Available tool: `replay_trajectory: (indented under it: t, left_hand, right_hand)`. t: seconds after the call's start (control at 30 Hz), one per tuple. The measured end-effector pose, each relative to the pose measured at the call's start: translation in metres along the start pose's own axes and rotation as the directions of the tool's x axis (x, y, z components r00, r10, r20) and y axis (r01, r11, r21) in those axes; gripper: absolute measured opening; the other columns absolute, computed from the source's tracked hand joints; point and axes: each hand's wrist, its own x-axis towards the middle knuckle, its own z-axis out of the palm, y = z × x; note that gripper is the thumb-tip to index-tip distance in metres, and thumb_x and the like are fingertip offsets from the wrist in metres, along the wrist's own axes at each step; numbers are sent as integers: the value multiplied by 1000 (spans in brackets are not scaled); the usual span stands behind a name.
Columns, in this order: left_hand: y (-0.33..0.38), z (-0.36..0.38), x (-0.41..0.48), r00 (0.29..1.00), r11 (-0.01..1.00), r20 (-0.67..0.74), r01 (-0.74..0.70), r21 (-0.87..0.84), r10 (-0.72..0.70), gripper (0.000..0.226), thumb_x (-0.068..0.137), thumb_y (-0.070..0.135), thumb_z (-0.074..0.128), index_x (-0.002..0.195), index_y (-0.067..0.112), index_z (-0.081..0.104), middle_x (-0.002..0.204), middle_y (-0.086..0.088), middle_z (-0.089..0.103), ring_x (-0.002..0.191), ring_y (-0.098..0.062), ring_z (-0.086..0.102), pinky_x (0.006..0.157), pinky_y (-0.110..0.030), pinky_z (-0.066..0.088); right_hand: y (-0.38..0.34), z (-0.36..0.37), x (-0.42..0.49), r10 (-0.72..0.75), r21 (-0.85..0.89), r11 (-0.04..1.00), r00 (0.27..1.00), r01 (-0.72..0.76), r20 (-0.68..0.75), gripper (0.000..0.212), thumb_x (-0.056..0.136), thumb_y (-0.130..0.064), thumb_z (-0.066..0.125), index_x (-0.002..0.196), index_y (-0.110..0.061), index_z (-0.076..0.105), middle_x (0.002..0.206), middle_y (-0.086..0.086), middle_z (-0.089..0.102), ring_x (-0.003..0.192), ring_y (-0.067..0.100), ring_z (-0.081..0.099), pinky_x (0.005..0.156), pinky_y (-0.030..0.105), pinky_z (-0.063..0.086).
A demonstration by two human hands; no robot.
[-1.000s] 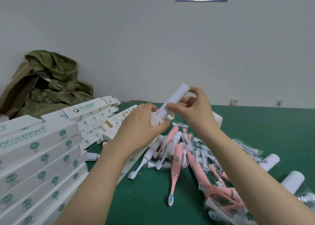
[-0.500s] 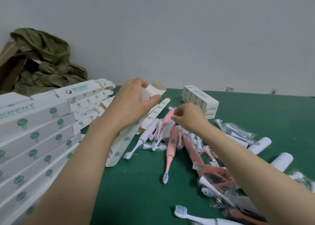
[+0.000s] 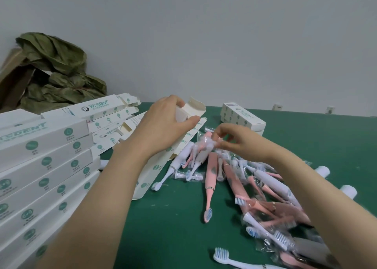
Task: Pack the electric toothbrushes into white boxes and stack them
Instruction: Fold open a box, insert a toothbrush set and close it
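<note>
My left hand (image 3: 163, 124) grips the upper end of a long white box (image 3: 163, 166) whose end flap (image 3: 194, 107) stands open; the box slants down toward me over the green table (image 3: 306, 146). My right hand (image 3: 234, 140) pinches a small clear plastic packet with a pink brush head (image 3: 206, 144) just above the pile. A heap of pink and white electric toothbrushes (image 3: 255, 187) and bagged brush heads lies in the middle and right. One pink toothbrush (image 3: 210, 185) points toward me.
A stack of closed white boxes (image 3: 40, 177) fills the left. Loose open boxes (image 3: 106, 113) lie behind it. Two stacked short boxes (image 3: 242, 118) stand at the back. White caps (image 3: 324, 170) lie at the right. A green cloth heap (image 3: 55, 71) sits far left by the wall.
The white toothbrush handle my hands held up a second ago is no longer in view. My right hand dropped to the pile and now pinches a bagged brush head. My left hand kept the box.
</note>
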Motion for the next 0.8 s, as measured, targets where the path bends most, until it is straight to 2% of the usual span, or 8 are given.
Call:
replay_trajectory:
  t: [0.07, 0.13, 0.2, 0.37, 0.5, 0.67, 0.73, 0.8]
  left_hand:
    - [2, 4, -1, 1000, 1000, 21, -5, 10, 5, 56, 81, 53, 58, 124, 19, 51, 123, 5, 52, 95, -6, 41, 77, -23, 30]
    - [7, 8, -2, 996, 999, 80, -32, 24, 30, 51, 80, 53, 61, 118, 20, 54, 113, 9, 54, 90, -7, 47, 69, -21, 33]
    - [12, 9, -4, 990, 997, 123, -72, -6, 72, 39, 77, 51, 65, 105, 25, 59, 95, 13, 58, 82, -4, 53, 59, -17, 35]
    - [17, 3, -6, 989, 996, 122, -75, -40, 79, 41, 70, 56, 66, 100, 30, 58, 89, 19, 57, 80, 5, 51, 59, -15, 32]
    - [16, 1, -5, 996, 999, 82, -38, -21, 40, 50, 67, 57, 68, 107, 29, 57, 90, 23, 50, 83, 0, 47, 60, -11, 30]
    - [16, 5, -7, 992, 998, 108, -61, -9, 62, 53, 67, 51, 73, 112, 26, 59, 91, 24, 49, 87, -4, 46, 64, -8, 30]
    - [16, 7, -6, 993, 998, 98, -62, -17, 64, 55, 66, 51, 73, 113, 25, 59, 96, 20, 51, 88, -4, 46, 65, -8, 30]
    - [17, 6, -5, 996, 998, 71, -54, -29, 56, 55, 65, 53, 72, 112, 27, 57, 95, 19, 51, 84, -2, 47, 62, -8, 30]
  right_hand:
    - [-9, -7, -14, 3, 362, 932, 1000, -9, 18, 5, 94, -15, 56, 94, -11, 56, 87, -6, 60, 80, 8, 56, 80, 27, 48]
    - [-25, -14, -21, -31, 647, 763, 999, 16, 11, 9, 90, -13, 60, 95, -5, 58, 83, -1, 63, 74, 12, 59, 76, 32, 51]
    - [-44, -21, -21, -6, 694, 718, 997, 60, -80, 3, 87, -10, 64, 88, -8, 63, 70, -2, 64, 63, 11, 57, 63, 24, 50]
    - [-61, -25, -15, 163, 490, 871, 961, -34, -223, 11, 92, -10, 59, 85, -6, 66, 64, -4, 66, 58, 7, 61, 61, 23, 54]
    - [-62, -27, -17, 111, 25, 994, 963, -108, -244, 10, 90, -19, 61, 89, -14, 69, 71, -9, 64, 63, 4, 58, 62, 13, 46]
    - [-72, -35, -13, 22, -380, 920, 982, -93, -187, 17, 92, -19, 53, 94, -12, 69, 91, 1, 67, 90, 23, 58, 73, 32, 45]
    - [-72, -37, -11, -63, -508, 858, 964, -80, -259, 19, 94, -25, 52, 99, -17, 69, 106, 0, 59, 104, 23, 47, 78, 27, 38]
    - [-76, -36, -8, -72, -366, 925, 903, -98, -424, 18, 93, -26, 55, 99, -17, 69, 101, 1, 53, 98, 16, 45, 72, 14, 30]
